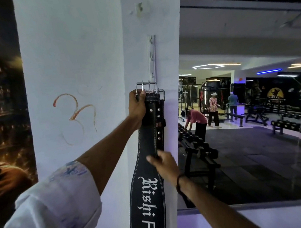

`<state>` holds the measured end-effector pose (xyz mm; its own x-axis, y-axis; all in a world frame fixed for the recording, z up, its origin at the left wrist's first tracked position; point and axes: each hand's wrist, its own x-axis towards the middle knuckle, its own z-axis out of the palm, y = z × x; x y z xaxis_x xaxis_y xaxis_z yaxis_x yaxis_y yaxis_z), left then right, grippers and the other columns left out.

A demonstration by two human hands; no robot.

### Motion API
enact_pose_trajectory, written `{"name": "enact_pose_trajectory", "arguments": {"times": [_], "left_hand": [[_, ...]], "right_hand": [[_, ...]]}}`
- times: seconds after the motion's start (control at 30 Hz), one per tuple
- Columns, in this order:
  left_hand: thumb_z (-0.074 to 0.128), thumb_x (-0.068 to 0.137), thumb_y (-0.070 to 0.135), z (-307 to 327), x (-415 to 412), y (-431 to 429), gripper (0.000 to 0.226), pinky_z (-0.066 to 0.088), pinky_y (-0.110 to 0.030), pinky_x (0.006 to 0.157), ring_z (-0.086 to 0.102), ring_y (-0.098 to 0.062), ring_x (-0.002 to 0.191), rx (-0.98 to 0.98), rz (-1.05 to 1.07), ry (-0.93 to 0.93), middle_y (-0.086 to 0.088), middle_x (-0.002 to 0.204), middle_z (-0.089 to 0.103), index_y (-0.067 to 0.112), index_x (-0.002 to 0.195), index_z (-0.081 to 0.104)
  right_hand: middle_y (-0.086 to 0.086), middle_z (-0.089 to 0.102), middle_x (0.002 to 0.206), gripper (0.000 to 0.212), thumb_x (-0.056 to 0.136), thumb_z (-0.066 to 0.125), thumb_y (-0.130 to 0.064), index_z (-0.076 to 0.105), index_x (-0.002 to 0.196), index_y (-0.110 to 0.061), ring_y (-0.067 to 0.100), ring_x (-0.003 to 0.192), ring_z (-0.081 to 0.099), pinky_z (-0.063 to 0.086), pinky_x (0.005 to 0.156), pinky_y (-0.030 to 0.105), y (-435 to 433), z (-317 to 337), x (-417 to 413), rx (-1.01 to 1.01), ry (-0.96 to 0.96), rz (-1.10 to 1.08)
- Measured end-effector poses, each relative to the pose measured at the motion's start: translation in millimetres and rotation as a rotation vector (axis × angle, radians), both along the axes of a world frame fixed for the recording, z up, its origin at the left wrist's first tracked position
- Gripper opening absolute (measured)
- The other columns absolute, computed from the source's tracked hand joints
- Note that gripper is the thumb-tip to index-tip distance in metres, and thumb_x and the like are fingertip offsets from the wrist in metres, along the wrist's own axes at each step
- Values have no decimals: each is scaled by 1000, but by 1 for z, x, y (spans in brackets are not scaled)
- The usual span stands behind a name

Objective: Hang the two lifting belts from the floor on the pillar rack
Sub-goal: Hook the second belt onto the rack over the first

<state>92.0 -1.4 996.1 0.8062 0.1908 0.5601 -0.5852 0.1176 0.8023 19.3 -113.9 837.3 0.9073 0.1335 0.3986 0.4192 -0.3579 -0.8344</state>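
Note:
A black leather lifting belt (148, 189) with white lettering hangs down the white pillar (74, 66). Its steel buckle (146, 88) sits just below the narrow metal hook rack (152, 56) screwed to the pillar. My left hand (137, 106) grips the belt's top end right under the buckle. My right hand (163, 164) touches the belt's right edge lower down, fingers partly curled round it. A second dark strap with rivets (160, 124) lies behind the first; whether it is a second belt I cannot tell.
An orange symbol (74, 116) is drawn on the pillar's left face. To the right, a dumbbell rack (197, 146) stands close by, with benches and several people farther back on the gym floor. A dark poster wall (2, 98) lies at the left.

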Motion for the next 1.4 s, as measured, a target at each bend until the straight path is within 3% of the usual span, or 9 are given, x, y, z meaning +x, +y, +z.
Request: {"name": "enact_pose_trajectory", "arguments": {"times": [0.1,0.23,0.4,0.53,0.67,0.83,1.07,1.17,1.4], "left_hand": [[47,105,31,6,-1,3,18,58,-35,67,62,-18,83,-22,-5,1,-3,104,62,20,119,48],[47,105,32,18,-2,-1,15,50,-23,62,60,-13,81,97,-5,-51,-3,105,61,22,116,47],[49,105,31,17,-14,-5,29,52,-30,94,63,-16,104,157,-23,-95,-3,115,62,16,129,47],[48,103,36,16,-22,1,49,45,-41,111,59,-20,124,263,64,-132,-3,135,61,20,148,37],[43,107,31,-29,-47,-8,59,43,-27,100,55,-10,116,368,164,-165,4,136,55,23,159,16],[40,102,50,-168,-59,4,22,57,-35,91,70,-5,101,589,75,4,-2,126,70,53,124,40],[39,105,43,-19,-42,2,52,51,-35,90,67,-25,105,410,189,-161,-13,127,67,29,152,23],[40,107,33,30,-42,-3,56,46,-33,101,60,-23,120,423,215,-276,2,134,58,26,158,18],[48,103,39,-117,-72,-15,67,50,-7,85,66,-10,112,536,-27,-84,-2,143,56,29,157,10]], "right_hand": [[-11,55,79,26,87,69,-40,59,86,-16,6,74,52,42,65,18,-14,0,15,-128,72,-13],[4,66,117,73,77,67,-59,57,127,-7,23,110,63,52,97,38,-9,75,27,34,-62,-49],[19,73,104,27,94,60,-32,67,102,-7,34,99,70,56,89,53,-10,158,28,141,-194,-87],[15,72,94,27,94,60,-33,67,99,-7,28,84,65,53,77,38,-5,164,31,160,-217,-103],[17,73,100,29,91,62,-36,66,99,-9,24,88,68,56,83,44,2,171,34,222,-235,-136],[22,69,111,29,94,61,-33,65,104,-6,38,104,65,51,96,53,-11,194,34,236,-267,-168],[15,73,104,18,93,63,-29,67,98,-12,29,95,68,54,88,45,-13,189,32,212,-238,-94],[12,66,87,26,93,62,-31,66,99,-6,23,80,59,47,74,35,-11,185,31,195,-238,-67],[8,57,82,34,95,60,-29,63,101,4,18,76,50,39,68,30,-26,191,25,278,-256,-141]]}}
